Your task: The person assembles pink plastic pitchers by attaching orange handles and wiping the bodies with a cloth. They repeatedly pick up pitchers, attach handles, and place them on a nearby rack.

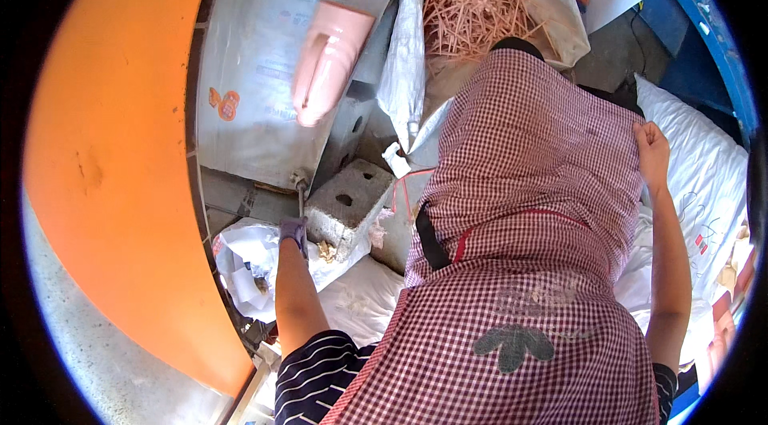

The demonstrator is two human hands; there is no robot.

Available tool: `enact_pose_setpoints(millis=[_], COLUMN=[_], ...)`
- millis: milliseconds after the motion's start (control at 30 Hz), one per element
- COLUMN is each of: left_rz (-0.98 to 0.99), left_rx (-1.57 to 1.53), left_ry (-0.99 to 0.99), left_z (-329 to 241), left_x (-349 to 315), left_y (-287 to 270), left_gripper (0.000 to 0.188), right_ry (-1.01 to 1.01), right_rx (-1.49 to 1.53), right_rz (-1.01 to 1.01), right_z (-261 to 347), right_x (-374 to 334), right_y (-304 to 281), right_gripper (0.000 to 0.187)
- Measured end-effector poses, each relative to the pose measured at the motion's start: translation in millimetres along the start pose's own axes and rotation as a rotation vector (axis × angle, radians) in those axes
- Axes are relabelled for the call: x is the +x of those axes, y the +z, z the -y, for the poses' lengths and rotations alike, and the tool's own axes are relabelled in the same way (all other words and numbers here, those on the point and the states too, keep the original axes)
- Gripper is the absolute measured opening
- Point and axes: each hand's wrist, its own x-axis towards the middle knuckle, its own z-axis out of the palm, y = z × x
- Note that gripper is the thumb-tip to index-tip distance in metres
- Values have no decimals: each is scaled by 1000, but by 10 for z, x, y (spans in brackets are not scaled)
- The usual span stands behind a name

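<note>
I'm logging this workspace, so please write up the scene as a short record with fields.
Left hand: in a purple covering, at a metal rod beside the concrete block; grip unclear
Right hand: bare, curled, at the edge of the checked apron
Moulded piece: glossy pink, on the white-covered board
White sack: open, holding thin pink strips
Far left: large orange panel

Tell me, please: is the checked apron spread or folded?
Spread, though creased: the checked apron fans out wide, and the right hand holds its edge.
</note>
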Motion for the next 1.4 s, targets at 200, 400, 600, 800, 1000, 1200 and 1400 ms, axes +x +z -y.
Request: enact_pose_setpoints(millis=[200,400,600,800,1000,1200,1400], left_rz=[-235,-26,-326,-487,-369,25,236], left_rx=[143,258,213,232,26,-329,-552], left_ry=[678,823,793,953,1140,1414,1436], left_z=[-2020,-2525,-2484,-2933,-3076,-3293,-3590], left_x=[-259,566,587,-946,-2767,-3537,-3449], left_y=[-32,1037,791,-128,-153,-121,314], left_gripper=[74,66,54,45,47,43,42], right_ry=[3,18,5,-32,-52,-295,-115], right_rx=[4,-32,-72,-6,60,-60,343], right_rz=[-61,-34,-90,-103,-102,-109,47], right_z=[-93,20,69,5,-199,-524,-370], right_x=[-74,0,-54,-21,24,29,-349], right_y=[40,33,28,81,73,-116,-261], right_gripper=[35,37,37,37,36,25,28])
